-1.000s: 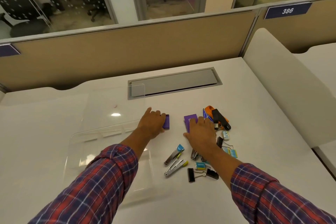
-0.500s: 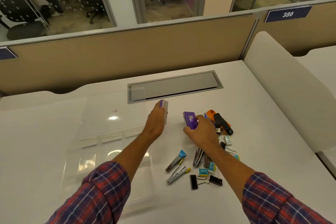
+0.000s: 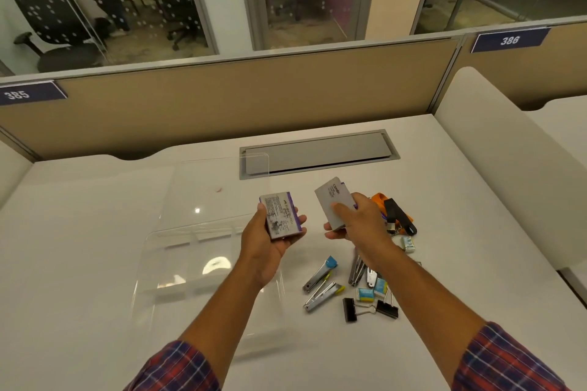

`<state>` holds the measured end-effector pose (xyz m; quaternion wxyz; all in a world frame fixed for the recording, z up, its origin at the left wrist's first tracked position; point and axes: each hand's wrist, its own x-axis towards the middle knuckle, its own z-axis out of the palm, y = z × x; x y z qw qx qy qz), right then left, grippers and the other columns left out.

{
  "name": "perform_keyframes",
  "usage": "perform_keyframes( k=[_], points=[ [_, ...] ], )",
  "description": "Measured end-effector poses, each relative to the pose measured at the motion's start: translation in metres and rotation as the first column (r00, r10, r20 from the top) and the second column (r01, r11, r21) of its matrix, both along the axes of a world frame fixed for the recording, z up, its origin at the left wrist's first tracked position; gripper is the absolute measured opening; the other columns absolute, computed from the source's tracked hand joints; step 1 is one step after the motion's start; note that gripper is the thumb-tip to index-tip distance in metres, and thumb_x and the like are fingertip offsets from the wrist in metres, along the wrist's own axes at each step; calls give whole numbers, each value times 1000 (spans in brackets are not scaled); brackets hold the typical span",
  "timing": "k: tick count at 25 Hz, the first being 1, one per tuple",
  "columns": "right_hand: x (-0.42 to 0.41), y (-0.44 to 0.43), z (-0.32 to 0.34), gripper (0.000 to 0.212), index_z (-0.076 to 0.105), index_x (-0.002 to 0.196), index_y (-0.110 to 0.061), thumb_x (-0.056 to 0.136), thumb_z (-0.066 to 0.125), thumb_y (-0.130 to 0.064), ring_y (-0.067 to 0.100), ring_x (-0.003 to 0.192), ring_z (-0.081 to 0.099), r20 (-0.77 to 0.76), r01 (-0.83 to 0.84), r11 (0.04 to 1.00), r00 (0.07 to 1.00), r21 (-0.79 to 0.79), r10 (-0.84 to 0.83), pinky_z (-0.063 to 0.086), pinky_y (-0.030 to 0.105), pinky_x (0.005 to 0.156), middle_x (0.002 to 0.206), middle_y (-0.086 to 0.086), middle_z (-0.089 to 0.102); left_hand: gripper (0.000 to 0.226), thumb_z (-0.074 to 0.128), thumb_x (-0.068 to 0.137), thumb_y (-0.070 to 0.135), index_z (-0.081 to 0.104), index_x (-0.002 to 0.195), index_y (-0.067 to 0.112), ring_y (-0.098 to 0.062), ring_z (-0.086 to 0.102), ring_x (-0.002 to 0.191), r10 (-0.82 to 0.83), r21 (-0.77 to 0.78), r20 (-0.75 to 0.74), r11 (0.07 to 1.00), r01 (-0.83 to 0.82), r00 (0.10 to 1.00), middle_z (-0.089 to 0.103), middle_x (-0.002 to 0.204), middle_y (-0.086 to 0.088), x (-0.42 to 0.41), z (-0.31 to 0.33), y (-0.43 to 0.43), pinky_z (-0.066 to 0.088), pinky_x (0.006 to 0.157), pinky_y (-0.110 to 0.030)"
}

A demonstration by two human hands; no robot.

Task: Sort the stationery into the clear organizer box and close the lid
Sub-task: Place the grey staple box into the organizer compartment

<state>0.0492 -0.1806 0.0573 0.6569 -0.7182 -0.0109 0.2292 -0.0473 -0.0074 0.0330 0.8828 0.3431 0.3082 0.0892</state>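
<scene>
Both hands are closed on a small purple-edged box each, lifted clear of the desk [image 3: 95, 232]. Left hand [image 3: 270, 241] cradles its box [image 3: 281, 216] in the palm, thumb on the near-left edge and fingers curled under the far side, printed face up. Right hand [image 3: 359, 222] pinches the other box [image 3: 335, 203] between thumb on the grey face and fingers behind, tilted on edge.

Just left of the hands lies the organizer [image 3: 178, 267], its lid [image 3: 219, 187] open and lying back toward the partition, no item visible in its compartments. At right the pile waits on the desk: 2 staplers [image 3: 320, 282], 2 black clips [image 3: 368, 309], small blue-and-yellow packs [image 3: 373, 290], metal clippers [image 3: 359, 267], an orange-and-black tool [image 3: 395, 213].

Risks, as I judge them:
- Clear dividers are hard to see against the white desk, so a box could land across a wall and sit proud, blocking the lid later.
- The right-hand pinch is light and tilted; a quick swing left could let that box slip.
- The left forearm crosses over the tray's right rim, and dropping the wrist could shove the light tray sideways.
- The right sleeve passes above the clips and could drag them.
</scene>
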Motion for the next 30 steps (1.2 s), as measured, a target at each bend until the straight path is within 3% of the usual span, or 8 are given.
perform_keyframes(
  k=[4,8,13,17,19,21,24,30],
  points=[
    [-31,16,20,27,55,107,-16,92,75,-25,28,73,77,74,-129,992,989,-9,129,62,37,57,102,12,73,48,35,110,45,61,135,14,-42,71,115,16,-8,-7,1000,-16,1000,72,125,-22,-27,4,-4,57,95,-62],
    [-71,39,18,24,58,96,-10,94,72,-28,24,76,77,-17,-31,998,999,-47,30,64,43,59,95,15,75,51,32,110,47,62,139,18,-36,68,122,23,13,-2,1000,-23,1000,71,131,-17,-56,2,-6,58,96,-51],
    [-110,65,1,28,62,82,-16,87,74,-41,17,76,71,204,-6,942,976,-336,79,63,45,63,83,2,71,40,51,107,36,59,142,18,-34,68,122,23,23,11,999,-23,1000,71,131,-16,-89,5,-8,60,93,-49],
    [-123,76,-4,54,59,111,-27,72,79,-58,7,98,59,322,-119,902,908,-416,269,57,34,85,114,-10,62,37,57,105,27,59,140,18,-35,67,121,18,85,-15,996,-17,1000,70,130,-17,-115,1,13,59,96,-54],
    [-122,81,-1,99,40,143,-37,58,80,-69,5,123,48,337,-293,817,802,-497,493,45,32,101,142,-16,46,37,56,105,26,59,140,16,-35,69,118,-30,130,-39,991,35,999,72,127,-16,-126,0,28,59,98,-53],
    [-118,86,3,121,22,153,-43,51,76,-78,11,141,33,315,-365,621,622,-693,717,30,42,112,160,-16,31,36,57,104,25,59,138,14,-34,71,113,-95,151,-67,983,105,993,72,125,-17,-134,1,41,61,92,-49],
    [-120,91,4,122,17,156,-39,54,73,-76,18,141,36,236,-327,417,472,-848,849,23,46,111,159,-9,36,32,57,103,25,62,133,13,-33,72,107,-182,164,-84,967,194,980,72,123,-20,-147,-1,51,62,86,-50],
    [-127,96,-1,111,19,155,-32,64,67,-73,19,129,43,327,-183,399,326,-899,887,27,47,108,149,-5,46,33,58,102,25,63,131,11,-44,66,117,-197,158,-98,965,210,976,70,123,-22,-148,0,61,58,90,-50]
  ],
)
